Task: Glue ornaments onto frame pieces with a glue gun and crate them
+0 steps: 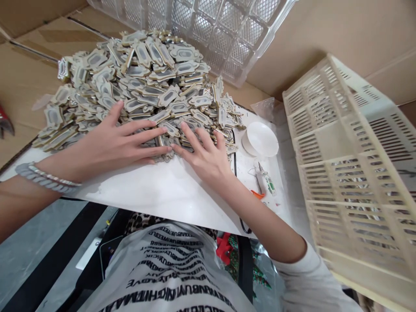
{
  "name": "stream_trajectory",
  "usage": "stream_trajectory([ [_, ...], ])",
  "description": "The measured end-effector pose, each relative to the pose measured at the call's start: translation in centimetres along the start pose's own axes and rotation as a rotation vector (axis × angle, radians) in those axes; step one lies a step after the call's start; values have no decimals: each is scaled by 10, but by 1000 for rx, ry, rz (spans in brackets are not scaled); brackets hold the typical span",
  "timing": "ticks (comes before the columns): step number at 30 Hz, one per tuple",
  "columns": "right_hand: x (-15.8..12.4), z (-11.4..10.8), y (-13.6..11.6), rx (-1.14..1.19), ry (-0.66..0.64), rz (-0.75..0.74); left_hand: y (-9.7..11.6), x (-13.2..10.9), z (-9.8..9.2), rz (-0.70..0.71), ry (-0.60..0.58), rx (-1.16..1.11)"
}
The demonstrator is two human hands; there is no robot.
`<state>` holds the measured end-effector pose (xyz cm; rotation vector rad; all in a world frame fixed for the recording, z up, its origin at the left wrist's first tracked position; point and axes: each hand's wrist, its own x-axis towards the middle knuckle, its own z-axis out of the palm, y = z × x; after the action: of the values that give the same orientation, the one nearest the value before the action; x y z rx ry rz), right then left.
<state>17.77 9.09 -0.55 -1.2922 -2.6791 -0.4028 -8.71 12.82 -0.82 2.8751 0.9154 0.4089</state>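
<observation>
A large heap of small grey, scallop-edged plaques (169,95) with oval or oblong centres covers the far part of the white table top (156,186). My left hand (117,141) lies flat with fingers spread over the near edge of the heap, palm down. Close beside its fingertips, my right hand (206,154) rests on the same near edge, its fingers spread and touching the plaques. Neither hand grips a piece. Some plaques under the fingers are hidden.
A white round bowl (260,139) stands right of the heap, with pliers (266,178) and an orange-handled tool (258,194) below it. A cream slatted crate (351,173) rises at the right. Behind the heap leans a clear compartment tray (221,30); cardboard (357,26) surrounds it.
</observation>
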Motion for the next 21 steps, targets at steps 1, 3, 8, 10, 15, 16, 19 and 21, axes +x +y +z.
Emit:
stream_trajectory([
  [1,0,-1,0,2,-10,1,-1,0,1,5,0,27],
  [3,1,-3,0,10,-22,8,-1,0,1,6,-9,68],
  [8,3,-9,1,5,-26,37,-1,2,1,-16,-37,70],
  [10,4,-10,1,10,-32,41,-2,2,2,11,-25,109],
  [15,7,-9,1,14,-34,45,-5,0,3,74,-41,239],
  [16,7,-8,1,13,-34,45,-6,1,3,80,-45,245],
  [19,9,-6,2,20,-26,50,-8,3,3,98,-21,241],
  [21,11,-4,2,28,-21,54,-10,5,3,100,1,212],
])
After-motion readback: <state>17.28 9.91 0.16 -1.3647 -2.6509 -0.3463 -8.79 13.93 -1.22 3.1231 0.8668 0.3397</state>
